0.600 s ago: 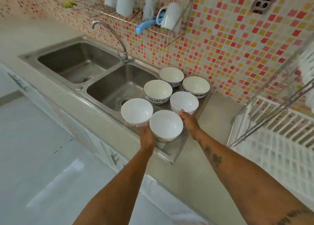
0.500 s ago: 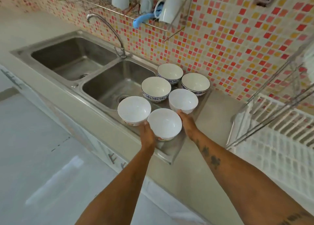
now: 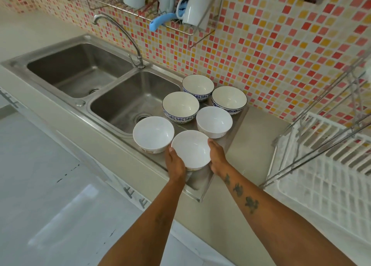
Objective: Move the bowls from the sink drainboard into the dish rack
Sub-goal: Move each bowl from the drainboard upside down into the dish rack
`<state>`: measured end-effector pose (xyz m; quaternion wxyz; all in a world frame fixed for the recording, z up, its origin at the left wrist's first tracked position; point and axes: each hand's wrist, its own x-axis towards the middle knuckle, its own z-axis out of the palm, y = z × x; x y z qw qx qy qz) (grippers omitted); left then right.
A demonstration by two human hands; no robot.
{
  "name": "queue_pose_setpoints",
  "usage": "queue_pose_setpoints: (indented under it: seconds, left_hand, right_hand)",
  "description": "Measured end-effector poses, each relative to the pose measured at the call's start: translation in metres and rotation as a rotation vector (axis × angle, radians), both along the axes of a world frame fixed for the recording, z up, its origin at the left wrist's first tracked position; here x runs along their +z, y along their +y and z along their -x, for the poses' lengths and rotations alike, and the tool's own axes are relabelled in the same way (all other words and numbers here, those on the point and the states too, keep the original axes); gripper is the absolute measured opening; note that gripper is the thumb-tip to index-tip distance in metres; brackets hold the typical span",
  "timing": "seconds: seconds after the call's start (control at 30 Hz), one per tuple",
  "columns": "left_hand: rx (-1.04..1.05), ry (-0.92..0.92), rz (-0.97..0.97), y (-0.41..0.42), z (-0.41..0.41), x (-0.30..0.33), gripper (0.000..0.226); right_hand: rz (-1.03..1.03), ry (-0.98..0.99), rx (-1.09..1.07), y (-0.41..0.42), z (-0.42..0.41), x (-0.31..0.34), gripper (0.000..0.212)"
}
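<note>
Several bowls stand upright on the steel drainboard [image 3: 197, 185] to the right of the sink. The nearest white bowl [image 3: 190, 148] is gripped from both sides: my left hand [image 3: 174, 163] cups its left flank and my right hand [image 3: 217, 157] its right flank. Two more plain white bowls sit close by, one to the left [image 3: 153, 134] and one behind on the right [image 3: 213, 121]. Three blue-patterned bowls [image 3: 180, 106] [image 3: 197, 85] [image 3: 228, 99] stand farther back by the tiled wall. The white dish rack [image 3: 329, 177] is at the right edge.
A double steel sink [image 3: 128, 99] with a curved tap [image 3: 122, 34] lies to the left. A wire wall shelf [image 3: 140, 10] with mugs and a blue-handled tool hangs above. Bare counter [image 3: 251, 145] separates the drainboard from the rack's metal frame [image 3: 313, 145].
My right hand has shifted from the rear white bowl onto the right side of the nearest bowl, and the left hand has closed against its left side. The camera moved closer.
</note>
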<state>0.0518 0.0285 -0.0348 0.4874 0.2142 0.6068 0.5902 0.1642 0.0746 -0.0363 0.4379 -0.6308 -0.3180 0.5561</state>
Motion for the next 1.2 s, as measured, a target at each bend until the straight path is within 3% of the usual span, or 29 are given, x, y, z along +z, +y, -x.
queue_pose_setpoints:
  seconds: [0.23, 0.53, 0.7, 0.8, 1.0, 1.2]
  left_hand:
    - [0.073, -0.158, 0.052, 0.009, 0.002, 0.028, 0.042]
    - [-0.004, -0.252, -0.179, 0.005, 0.004, 0.158, 0.036]
    - [-0.107, -0.554, -0.272, -0.016, -0.009, 0.235, 0.04]
    - [-0.326, -0.554, -0.281, -0.032, -0.023, 0.279, 0.042]
    - [-1.091, -0.521, -0.305, -0.063, -0.075, 0.34, 0.05]
    - [-1.341, -0.493, -0.262, -0.09, -0.153, 0.367, 0.054]
  right_hand:
    - [-0.076, 0.036, 0.002, 0.002, 0.01, 0.024, 0.018]
    - [-0.408, 0.045, -0.064, -0.006, 0.008, 0.159, 0.032]
    - [-0.63, 0.044, -0.114, -0.044, -0.008, 0.241, 0.034]
    - [-0.769, 0.016, -0.16, -0.072, -0.032, 0.285, 0.031]
    - [-0.918, -0.058, -0.333, -0.139, -0.109, 0.344, 0.025]
    - [-0.976, -0.108, -0.481, -0.195, -0.2, 0.361, 0.024]
